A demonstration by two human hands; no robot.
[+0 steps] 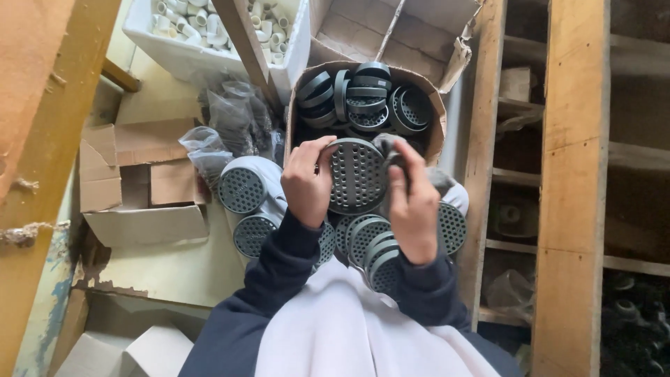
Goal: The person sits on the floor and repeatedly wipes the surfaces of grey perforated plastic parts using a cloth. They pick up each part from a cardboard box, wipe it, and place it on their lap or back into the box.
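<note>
Both hands gripping round grey perforated disc (357, 176) face-up: left hand (306, 183) fingers clamping left rim, right hand (413, 202) fingers clamping right rim.

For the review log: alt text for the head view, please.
Both hands hold one round grey perforated disc upright over the lap, the left hand and right hand on its edges. More such discs fill a cardboard box ahead and lie in a pile beneath.

Both hands (359, 192) grip a grey perforated disc (357, 176) above a cardboard box (301, 94).
</note>
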